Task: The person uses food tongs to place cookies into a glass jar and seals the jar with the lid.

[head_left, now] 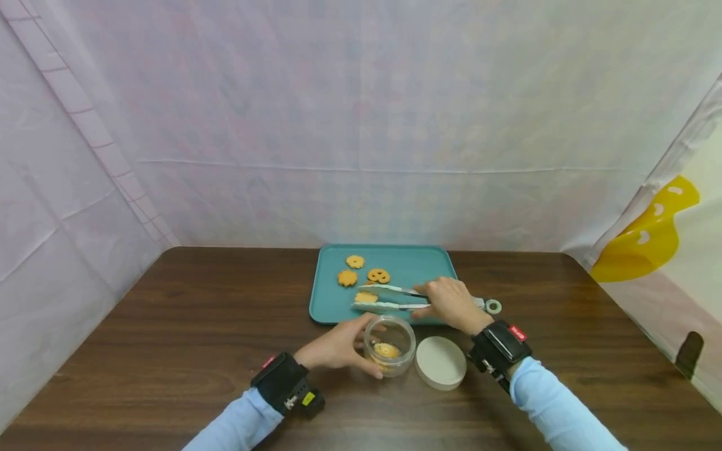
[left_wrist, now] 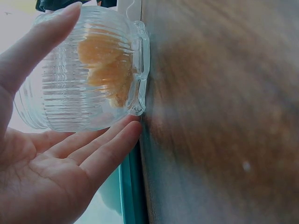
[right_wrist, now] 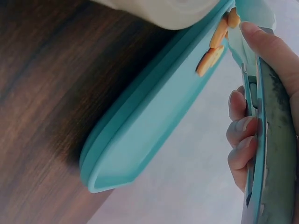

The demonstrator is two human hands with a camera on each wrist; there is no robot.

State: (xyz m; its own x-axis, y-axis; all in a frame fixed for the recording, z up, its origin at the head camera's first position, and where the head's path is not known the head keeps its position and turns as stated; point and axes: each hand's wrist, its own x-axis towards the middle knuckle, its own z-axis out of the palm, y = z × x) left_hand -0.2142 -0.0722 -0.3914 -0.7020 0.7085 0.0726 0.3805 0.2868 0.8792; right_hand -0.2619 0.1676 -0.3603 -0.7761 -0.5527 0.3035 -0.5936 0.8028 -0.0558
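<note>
Head: right hand (head_left: 451, 304) grips tongs (head_left: 389, 306) astride one cookie (head_left: 366, 297) on the near half of teal tray (head_left: 423, 263); likely light, brittle, so pinch edges gently. Left wrist: left hand (left_wrist: 56, 172) holds ribbed clear jar (left_wrist: 65, 93), probably stiff, slick; grip mid-wall. Right wrist: right hand clasps tongs.

One tray (head_left: 417, 263), one pair of tongs (head_left: 389, 306), one jar (left_wrist: 60, 88) and one lid (head_left: 441, 362) are counted at one table (head_left: 225, 300), with two hands (head_left: 451, 305) and two wrist cameras (head_left: 499, 347). At least four cookies (head_left: 347, 278) are seen on the tray, and at least two in the jar (their exact number cannot be made out).
</note>
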